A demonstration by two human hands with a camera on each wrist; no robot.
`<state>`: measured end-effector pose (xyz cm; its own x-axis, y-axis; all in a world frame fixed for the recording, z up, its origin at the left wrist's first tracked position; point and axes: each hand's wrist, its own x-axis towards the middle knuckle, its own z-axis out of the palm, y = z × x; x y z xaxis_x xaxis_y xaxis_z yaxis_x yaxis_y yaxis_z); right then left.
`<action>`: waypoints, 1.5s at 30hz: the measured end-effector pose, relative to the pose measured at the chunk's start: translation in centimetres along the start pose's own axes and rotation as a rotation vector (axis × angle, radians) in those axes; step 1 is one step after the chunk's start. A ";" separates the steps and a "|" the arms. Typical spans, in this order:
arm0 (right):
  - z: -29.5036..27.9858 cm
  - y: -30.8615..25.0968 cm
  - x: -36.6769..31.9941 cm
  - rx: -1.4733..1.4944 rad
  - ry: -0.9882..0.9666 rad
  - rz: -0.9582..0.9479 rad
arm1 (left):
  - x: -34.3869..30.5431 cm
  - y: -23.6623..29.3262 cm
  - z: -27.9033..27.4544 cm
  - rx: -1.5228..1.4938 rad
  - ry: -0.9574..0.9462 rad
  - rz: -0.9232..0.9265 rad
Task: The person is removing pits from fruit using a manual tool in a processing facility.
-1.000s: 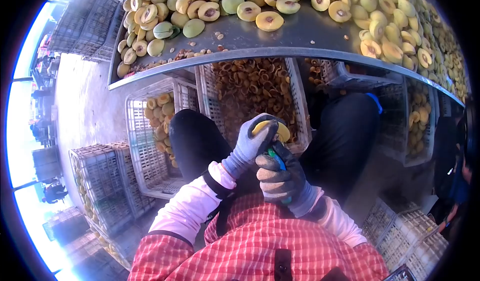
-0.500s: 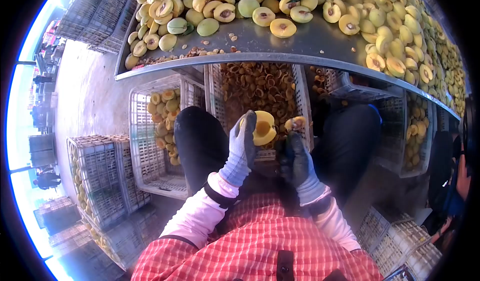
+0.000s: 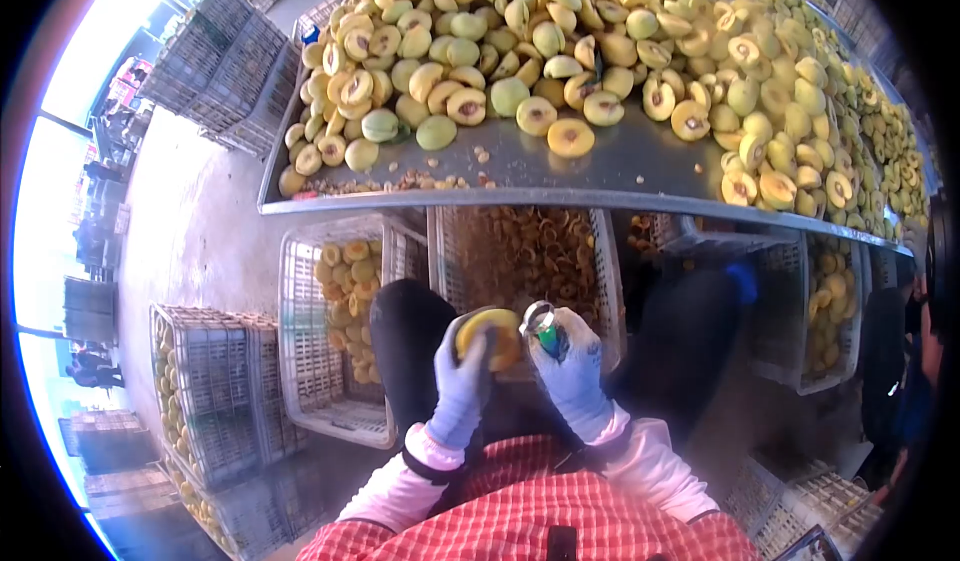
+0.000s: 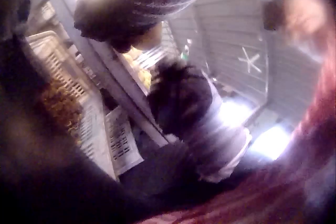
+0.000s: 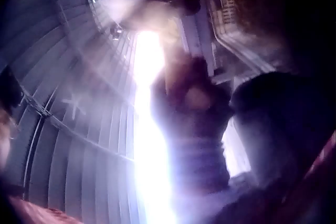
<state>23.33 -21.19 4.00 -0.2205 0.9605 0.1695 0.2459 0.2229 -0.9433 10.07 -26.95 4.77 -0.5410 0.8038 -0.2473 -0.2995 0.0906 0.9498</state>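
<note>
In the head view my gloved left hand (image 3: 463, 381) holds a yellow fruit piece (image 3: 492, 338), thumb on its near side, in front of my lap. Close to its right, my gloved right hand (image 3: 572, 366) grips a small tool with a metal ring (image 3: 538, 318) and a green part (image 3: 548, 337). The ring stands a little apart from the fruit. Both wrist views are dark and blurred; the left hand (image 4: 142, 8) shows at the top of the left wrist view, its fruit barely visible.
A metal table (image 3: 400, 199) heaped with halved fruit (image 3: 470, 51) spans the top. Below its edge stand a crate (image 3: 612, 291) of brown scraps (image 3: 530, 251) and a crate (image 3: 340, 426) of fruit halves (image 3: 350, 296). Stacked crates (image 3: 215, 391) stand at the left.
The hands were apart with palms turned inward, a pit-like piece at the right fingertips; that piece is gone from there, and the ring tool now shows. The head view has tilted up.
</note>
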 end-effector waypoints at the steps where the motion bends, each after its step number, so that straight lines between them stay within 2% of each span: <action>1: -0.1 0.3 0.3 0.051 0.016 0.050 | 0.4 0.2 -1.1 -0.006 0.080 -0.019; 2: -0.3 1.1 0.6 0.102 0.035 0.100 | 1.3 0.7 -3.0 -0.012 0.156 -0.039; 3: -0.4 2.6 0.7 0.123 0.071 0.118 | 2.4 1.4 -4.7 0.064 0.204 0.093; 4: -1.4 3.2 1.1 0.060 -0.038 0.221 | 3.5 2.3 -6.7 0.139 0.258 0.221; 6: -3.0 4.4 2.1 0.200 -0.183 0.364 | 6.8 3.7 -12.3 0.482 0.363 0.397; 7: -4.1 3.4 3.1 0.272 -0.210 0.400 | 8.8 4.1 -15.9 0.713 0.340 0.424; 8: -5.3 2.4 4.4 0.233 -0.209 0.344 | 10.5 4.5 -18.1 0.944 0.323 0.448; 10: -7.6 0.8 7.3 0.157 -0.208 0.242 | 12.2 7.7 -16.7 1.194 0.377 0.257; 11: -8.7 0.5 9.2 0.136 -0.211 0.200 | 13.3 9.8 -15.0 1.316 0.357 0.246; 12: -9.7 0.8 11.4 0.107 -0.201 0.173 | 15.3 10.2 -13.6 1.281 0.290 0.560; 13: -11.2 0.2 14.0 -0.152 -0.167 0.124 | 17.0 11.3 -11.9 1.297 0.227 0.601; 14: -12.3 1.1 17.3 -0.248 -0.099 -0.049 | 19.0 12.7 -8.9 1.307 0.166 0.642; 16: -14.5 2.2 24.4 -0.324 0.036 0.058 | 24.9 13.9 -4.7 1.124 0.011 0.685; 17: -15.1 3.8 28.2 -0.430 0.137 -0.085 | 29.1 14.0 -3.3 1.191 0.026 0.863; 18: -15.4 3.4 31.6 -0.444 0.184 -0.125 | 33.4 14.3 -2.1 1.262 0.038 1.040; 19: -15.7 4.7 34.9 -0.578 0.165 -0.217 | 37.2 15.8 -0.6 1.311 0.077 1.059; 20: -15.7 6.8 37.8 -0.714 0.184 -0.369 | 40.8 17.0 0.7 1.359 0.111 1.075; 22: -15.1 8.6 41.7 -0.886 0.198 -0.250 | 46.3 19.5 2.9 1.482 0.369 0.625; 24: -14.5 9.6 44.3 -0.914 0.117 -0.068 | 51.6 19.7 2.5 1.398 0.444 0.544; 25: -14.2 10.0 45.6 -0.923 0.082 0.019 | 55.8 18.8 0.7 1.320 0.435 0.609; 27: -14.2 15.0 49.1 -0.733 0.160 -0.160 | 61.9 17.4 -2.5 1.092 0.255 0.655; 28: -14.2 15.5 49.9 -0.637 0.197 -0.245 | 62.5 17.7 -2.1 0.979 0.161 0.673; 29: -13.7 15.9 50.5 -0.507 0.171 -0.213 | 62.7 18.1 -2.0 0.996 0.152 0.584; 30: -13.2 15.5 50.9 -0.594 0.137 -0.077 | 67.5 16.6 -5.2 0.763 -0.088 0.468; 32: -12.6 15.2 51.2 -0.528 0.077 -0.077 | 62.9 17.3 -2.8 0.776 -0.067 0.389; 33: -12.1 14.9 51.0 -0.455 0.049 -0.095 | 59.8 17.1 -0.8 0.600 -0.013 0.287; 34: -11.6 14.4 50.5 -0.387 0.022 -0.112 | 58.9 16.1 -0.4 0.522 -0.065 0.254; 35: -11.2 11.6 49.4 -0.422 -0.102 0.054 | 58.2 15.1 0.0 0.444 -0.114 0.218; 36: -9.6 12.1 48.7 -0.377 -0.055 -0.142 | 59.1 12.9 -0.4 0.465 -0.264 0.250; 37: -8.4 10.7 47.8 -0.411 -0.079 -0.104 | 58.3 11.5 0.0 0.323 -0.312 0.109; 38: -7.2 10.0 46.9 -0.330 -0.192 -0.131 | 56.8 9.6 1.2 0.182 -0.354 -0.034; 40: -4.8 7.8 44.5 -0.650 -0.268 -0.047 | 53.5 7.7 4.1 -0.095 -0.438 -0.294; 42: -3.3 9.8 43.9 -0.727 -0.377 0.024 | 47.5 8.2 6.3 0.647 -0.519 0.179; 45: -4.9 10.4 39.4 -0.627 -0.327 -0.077 | 45.7 7.8 6.9 1.059 -0.521 0.347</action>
<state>21.85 19.75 2.32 -0.5065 0.8612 0.0424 0.6934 0.4361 -0.5736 -11.58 14.53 2.23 -0.0140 0.9971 -0.0752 0.7148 0.0626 0.6966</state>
